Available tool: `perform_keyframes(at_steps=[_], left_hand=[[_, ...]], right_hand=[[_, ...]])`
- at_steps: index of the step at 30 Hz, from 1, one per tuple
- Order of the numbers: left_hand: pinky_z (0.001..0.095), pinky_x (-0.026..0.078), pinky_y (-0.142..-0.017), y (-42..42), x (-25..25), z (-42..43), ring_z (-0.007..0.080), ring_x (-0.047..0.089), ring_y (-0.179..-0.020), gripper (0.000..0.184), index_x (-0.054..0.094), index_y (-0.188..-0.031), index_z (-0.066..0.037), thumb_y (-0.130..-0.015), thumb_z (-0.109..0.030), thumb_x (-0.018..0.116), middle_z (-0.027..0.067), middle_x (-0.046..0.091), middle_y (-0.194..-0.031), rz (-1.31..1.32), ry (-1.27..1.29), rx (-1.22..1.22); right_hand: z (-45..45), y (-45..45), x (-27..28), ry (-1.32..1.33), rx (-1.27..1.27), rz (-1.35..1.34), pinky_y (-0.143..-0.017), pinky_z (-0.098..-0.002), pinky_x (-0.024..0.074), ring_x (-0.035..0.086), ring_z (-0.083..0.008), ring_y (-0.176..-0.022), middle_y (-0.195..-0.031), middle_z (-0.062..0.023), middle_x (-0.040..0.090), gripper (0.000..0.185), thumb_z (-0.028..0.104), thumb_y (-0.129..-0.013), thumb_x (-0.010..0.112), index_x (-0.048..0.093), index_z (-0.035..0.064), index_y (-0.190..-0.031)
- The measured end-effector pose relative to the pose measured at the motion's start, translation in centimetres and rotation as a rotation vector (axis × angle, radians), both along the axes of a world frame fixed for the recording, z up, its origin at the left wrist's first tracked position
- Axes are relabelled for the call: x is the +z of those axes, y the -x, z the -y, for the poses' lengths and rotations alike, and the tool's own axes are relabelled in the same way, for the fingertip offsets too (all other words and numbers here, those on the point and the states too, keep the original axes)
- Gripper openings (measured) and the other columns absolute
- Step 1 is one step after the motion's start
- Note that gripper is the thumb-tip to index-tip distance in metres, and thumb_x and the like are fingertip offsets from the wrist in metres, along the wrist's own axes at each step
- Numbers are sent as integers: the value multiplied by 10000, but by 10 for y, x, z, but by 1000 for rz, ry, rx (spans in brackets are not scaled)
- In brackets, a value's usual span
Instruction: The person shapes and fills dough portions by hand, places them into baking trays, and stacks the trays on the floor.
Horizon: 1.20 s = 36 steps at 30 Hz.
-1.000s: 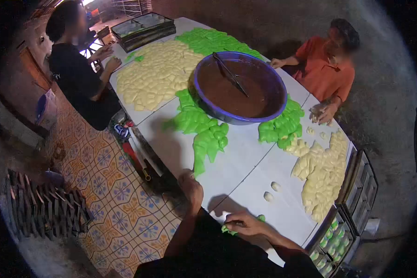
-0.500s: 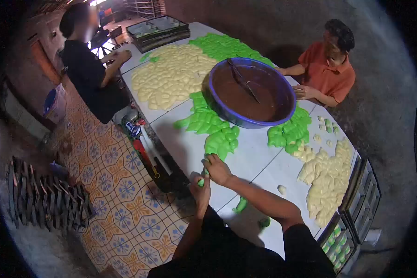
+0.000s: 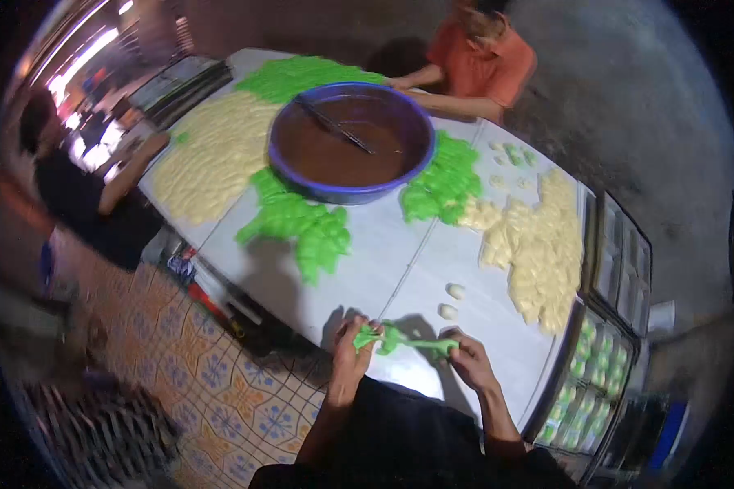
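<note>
Brought back from the green pile (image 3: 322,244), the left hand (image 3: 351,346) and right hand (image 3: 470,359) have been drawn apart at the near edge of the table (image 3: 367,281). Green dough (image 3: 390,338) is stretched between them, one end grasped by the left, the other pinched by the right. Seemingly light, soft and easily torn, it is best held by its thicker parts.

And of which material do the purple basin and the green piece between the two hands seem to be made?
Purple basin: probably plastic, smooth, perhaps slightly glossy, judging by its even colour and bright rim.
Green piece: soft and smooth, likely dough, since it narrows to a strand between left hand and right hand.
</note>
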<state>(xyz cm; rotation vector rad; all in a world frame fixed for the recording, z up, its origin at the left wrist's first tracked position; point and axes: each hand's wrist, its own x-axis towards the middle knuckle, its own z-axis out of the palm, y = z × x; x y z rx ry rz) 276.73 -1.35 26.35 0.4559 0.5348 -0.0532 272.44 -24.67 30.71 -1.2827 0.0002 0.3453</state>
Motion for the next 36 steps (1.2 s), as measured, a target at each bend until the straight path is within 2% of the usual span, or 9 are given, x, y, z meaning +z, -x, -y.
perform_keyframes(at_steps=[4, 6, 9, 12, 14, 16, 20, 26, 36], left_hand=[[417, 486, -739, -6, 17, 48, 199, 565, -735, 190, 563, -808, -90, -941, -226, 558, 50, 581, -749, 183, 200, -376], [309, 432, -584, -15, 24, 53, 137, 454, -553, 242, 532, -771, -111, -939, -284, 559, 5, 473, -611, 182, 331, -506], [239, 302, -441, -34, 35, 44, 87, 274, -414, 226, 529, -827, -114, -938, -308, 560, -19, 359, -543, 23, 209, -436], [242, 364, -495, -56, 7, 9, 101, 356, -457, 407, 550, -1152, -70, -944, -417, 510, 11, 446, -646, 289, 283, -365], [274, 418, -609, -57, 3, -3, 145, 464, -597, 514, 526, -1219, -61, -942, -488, 459, 95, 531, -873, 317, 282, -398], [312, 437, -735, -53, 9, 4, 205, 525, -785, 600, 511, -1257, -48, -940, -546, 406, 171, 522, -1110, 339, 205, -448], [429, 347, -1007, -36, 20, 35, 368, 424, -1232, 757, 476, -1299, -1, -925, -636, 303, 246, 330, -1446, 269, 27, -664], [420, 307, -1070, -11, 32, 90, 292, 403, -1268, 734, 282, -1403, 51, -977, -547, 253, 224, 361, -1421, 360, -106, -772], [216, 460, -687, 14, 37, 85, 76, 565, -799, 201, 656, -1049, 34, -867, -51, 649, 65, 606, -1033, 566, -859, -508]], right_hand=[[-10, 1, 21, -809, -515, -162, -875, -472, 474, 568, -261, -935, -991, -123, 610, 217, 268, -904, 578, 601, 63, -972], [10, 13, 1, -1159, -439, -156, -688, -355, 526, 526, -193, -753, -786, -62, 551, 224, 283, -926, 531, 585, 73, -980], [45, 42, 31, -1197, -551, -118, -339, -179, 290, 394, -132, -544, -667, -53, 467, 270, 319, -966, 443, 544, 91, -1072], [95, 66, 18, -934, -515, 161, -476, -258, 434, 489, -159, -620, -715, -82, 541, 370, 296, -974, 440, 476, 68, -1263], [119, 65, -20, 117, -682, -104, -634, -331, 503, 589, -243, -744, -888, -138, 606, 468, 237, -946, 503, 381, 35, -1350], [119, 70, -68, 1731, -760, 263, -754, -369, 507, 593, -303, -939, -1171, -202, 531, 475, 163, -867, 595, 450, -20, -1281], [54, 51, -12, 694, -803, 144, -720, -296, 507, 584, -224, -932, -1162, -138, 550, 419, -4, -846, 571, 511, 29, -1260], [-32, 10, 3, 715, -348, 437, -856, -341, 475, 530, -255, -1066, -1251, -130, 461, 372, 65, -844, 625, 591, 59, -1215], [-33, 8, 19, 476, -531, 222, -767, -284, 467, 546, -178, -922, -1028, -95, 540, 338, 99, -898, 588, 580, 44, -1232]])
